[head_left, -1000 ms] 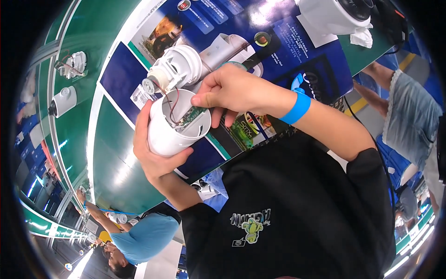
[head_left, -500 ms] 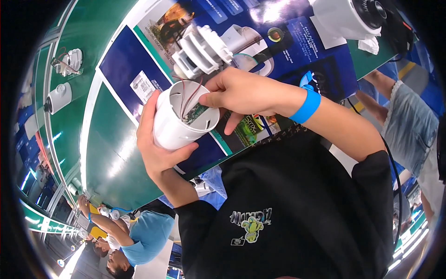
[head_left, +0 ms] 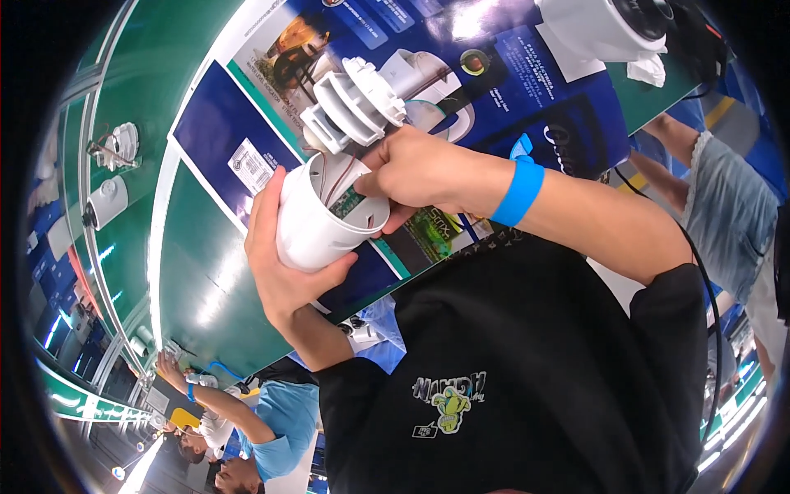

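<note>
A white cylindrical housing (head_left: 317,239) is tilted with its open mouth toward me. My left hand (head_left: 276,255) wraps round its side and base, the thumb along the near wall. Inside sits a green circuit board (head_left: 346,203), partly covered by my right fingers. My right hand (head_left: 407,177) is at the mouth, its thumb and forefinger closed on the board's upper edge and its other fingers folded against the rim. Thin dark red wires (head_left: 329,177) run from inside the housing toward a white ribbed plastic part (head_left: 354,103) just beyond it.
Beneath the work lies a printed blue carton sheet (head_left: 222,123) on a green table (head_left: 218,276). At the far right stands a white device with a black lens-like end (head_left: 597,29). Another white cylinder (head_left: 107,202) is on the left. A co-worker in a blue shirt (head_left: 284,420) sits at lower left.
My right hand has shifted slightly down, its lower fingers folding in against the housing rim. The view has shifted a little; my left hand keeps its hold.
</note>
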The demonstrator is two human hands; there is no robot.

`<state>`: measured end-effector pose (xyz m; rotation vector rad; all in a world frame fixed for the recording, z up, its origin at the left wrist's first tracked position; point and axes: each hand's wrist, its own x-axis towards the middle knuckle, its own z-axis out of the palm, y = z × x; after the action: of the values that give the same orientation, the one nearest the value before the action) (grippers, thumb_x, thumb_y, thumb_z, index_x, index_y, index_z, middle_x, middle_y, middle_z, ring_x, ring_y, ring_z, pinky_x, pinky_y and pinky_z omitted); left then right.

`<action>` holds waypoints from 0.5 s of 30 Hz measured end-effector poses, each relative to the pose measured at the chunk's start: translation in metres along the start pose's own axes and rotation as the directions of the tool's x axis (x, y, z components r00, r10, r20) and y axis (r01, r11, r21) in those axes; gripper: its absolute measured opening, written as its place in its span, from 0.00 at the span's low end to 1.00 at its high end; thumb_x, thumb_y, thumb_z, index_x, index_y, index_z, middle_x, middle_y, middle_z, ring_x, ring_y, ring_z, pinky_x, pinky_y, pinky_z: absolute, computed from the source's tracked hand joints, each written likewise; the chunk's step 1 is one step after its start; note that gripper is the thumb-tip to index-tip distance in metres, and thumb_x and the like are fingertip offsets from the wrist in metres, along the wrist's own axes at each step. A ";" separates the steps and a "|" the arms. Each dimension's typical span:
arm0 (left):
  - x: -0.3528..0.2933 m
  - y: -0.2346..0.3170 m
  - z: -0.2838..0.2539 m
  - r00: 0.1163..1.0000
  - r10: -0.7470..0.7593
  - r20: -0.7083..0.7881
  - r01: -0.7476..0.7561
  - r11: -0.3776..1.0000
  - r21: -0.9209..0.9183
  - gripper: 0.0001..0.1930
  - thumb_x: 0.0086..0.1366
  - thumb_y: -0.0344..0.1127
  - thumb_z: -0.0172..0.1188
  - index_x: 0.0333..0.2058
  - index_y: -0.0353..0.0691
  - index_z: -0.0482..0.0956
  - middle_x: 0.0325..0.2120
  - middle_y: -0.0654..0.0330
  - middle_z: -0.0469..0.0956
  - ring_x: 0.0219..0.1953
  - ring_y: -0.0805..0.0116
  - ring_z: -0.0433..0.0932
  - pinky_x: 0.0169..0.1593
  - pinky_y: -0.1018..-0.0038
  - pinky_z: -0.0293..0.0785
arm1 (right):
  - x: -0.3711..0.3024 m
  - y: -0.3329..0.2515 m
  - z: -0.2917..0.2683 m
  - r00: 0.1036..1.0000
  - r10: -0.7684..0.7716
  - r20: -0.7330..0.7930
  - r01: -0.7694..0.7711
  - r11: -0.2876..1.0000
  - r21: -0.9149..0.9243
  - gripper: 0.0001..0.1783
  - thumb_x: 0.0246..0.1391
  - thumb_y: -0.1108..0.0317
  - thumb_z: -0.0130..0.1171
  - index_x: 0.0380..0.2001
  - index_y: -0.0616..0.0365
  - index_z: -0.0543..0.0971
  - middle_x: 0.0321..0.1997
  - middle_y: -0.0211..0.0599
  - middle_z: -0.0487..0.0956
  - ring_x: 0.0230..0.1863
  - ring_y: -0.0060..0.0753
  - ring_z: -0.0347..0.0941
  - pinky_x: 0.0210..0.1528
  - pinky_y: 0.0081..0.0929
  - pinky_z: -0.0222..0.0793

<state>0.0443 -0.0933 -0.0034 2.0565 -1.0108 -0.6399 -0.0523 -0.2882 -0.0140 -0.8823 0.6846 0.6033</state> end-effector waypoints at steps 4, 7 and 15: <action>-0.005 0.002 0.009 1.000 0.004 -0.028 -0.002 0.998 0.058 0.52 0.25 0.39 0.73 0.57 0.30 0.65 0.44 0.48 0.73 0.46 0.53 0.74 0.50 0.66 0.68 | -0.006 0.001 -0.006 1.000 0.002 0.018 -0.001 0.999 -0.046 0.13 0.57 0.71 0.51 0.39 0.72 0.77 0.36 0.46 0.80 0.31 0.33 0.80 0.27 0.23 0.79; -0.018 -0.008 0.005 1.000 -0.028 -0.014 0.027 0.998 -0.051 0.53 0.26 0.40 0.73 0.57 0.30 0.65 0.45 0.48 0.73 0.47 0.54 0.74 0.52 0.66 0.67 | -0.004 0.015 -0.002 0.995 0.019 0.098 -0.019 1.000 -0.001 0.16 0.60 0.67 0.51 0.41 0.72 0.76 0.36 0.48 0.80 0.32 0.33 0.80 0.29 0.22 0.79; -0.039 -0.026 -0.015 0.990 -0.139 0.024 0.138 0.922 -0.362 0.55 0.29 0.39 0.76 0.60 0.28 0.60 0.49 0.50 0.73 0.52 0.63 0.72 0.55 0.71 0.64 | -0.022 0.043 -0.028 0.661 -0.729 -0.179 0.521 0.617 -0.590 0.29 0.48 0.75 0.63 0.55 0.60 0.68 0.47 0.36 0.75 0.38 0.25 0.73 0.35 0.19 0.72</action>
<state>0.0442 -0.0445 -0.0105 1.8072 -0.6868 -0.8309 -0.1046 -0.2943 -0.0313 -1.6832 0.5182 -0.1008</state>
